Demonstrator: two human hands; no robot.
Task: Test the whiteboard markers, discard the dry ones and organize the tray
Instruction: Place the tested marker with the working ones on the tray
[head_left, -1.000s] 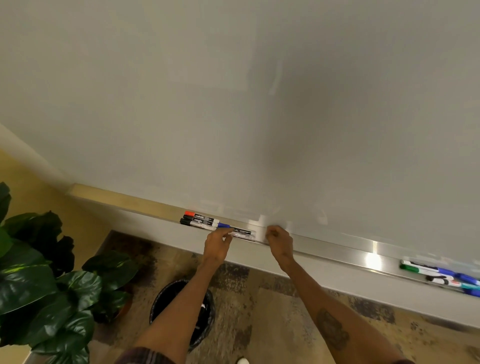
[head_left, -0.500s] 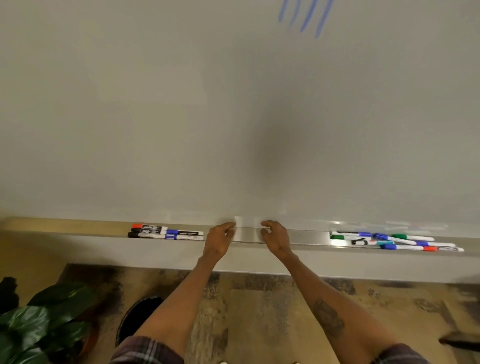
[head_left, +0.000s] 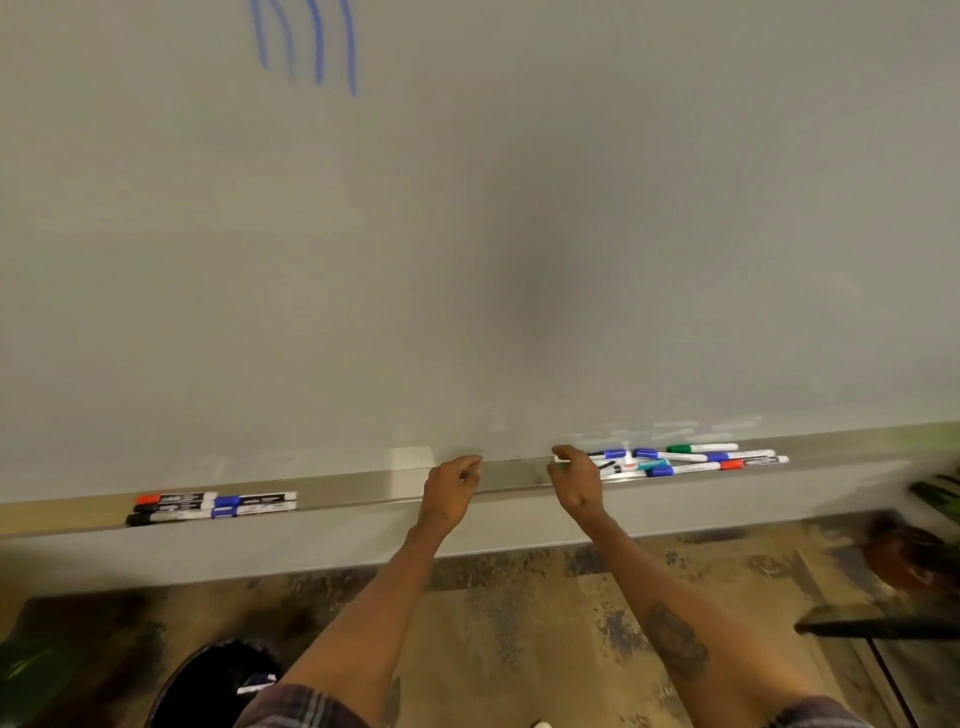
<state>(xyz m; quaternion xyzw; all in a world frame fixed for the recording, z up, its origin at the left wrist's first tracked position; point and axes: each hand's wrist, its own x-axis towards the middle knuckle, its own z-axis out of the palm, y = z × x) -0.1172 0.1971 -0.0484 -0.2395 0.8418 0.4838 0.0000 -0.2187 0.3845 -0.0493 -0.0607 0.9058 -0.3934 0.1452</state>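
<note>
A pale whiteboard (head_left: 519, 234) fills most of the view, with four blue test strokes (head_left: 317, 47) near its top left. Along its lower edge runs a metal marker tray (head_left: 363, 488), and under that a plain grey band of wall (head_left: 260, 545).

At the tray's left end, four markers (head_left: 208, 506) with red, black and blue caps lie in neat rows, end to end and side by side. Towards the right, a loose heap of markers (head_left: 685, 460) with blue, green, red and teal caps lies crisscrossed in the tray.

The left hand (head_left: 449, 493) hovers over the bare middle stretch of tray, its fingers loosely curled around nothing. The right hand (head_left: 574, 480) sits at the left end of the heap. A small white and green bit shows at its fingertips, but I cannot tell whether it grips a marker there.

Below, the carpet (head_left: 519, 623) is mottled brown and tan. A black wastebasket (head_left: 208, 686) stands at lower left with something white inside. A blurred potted plant (head_left: 904, 561) sits at the right edge.
</note>
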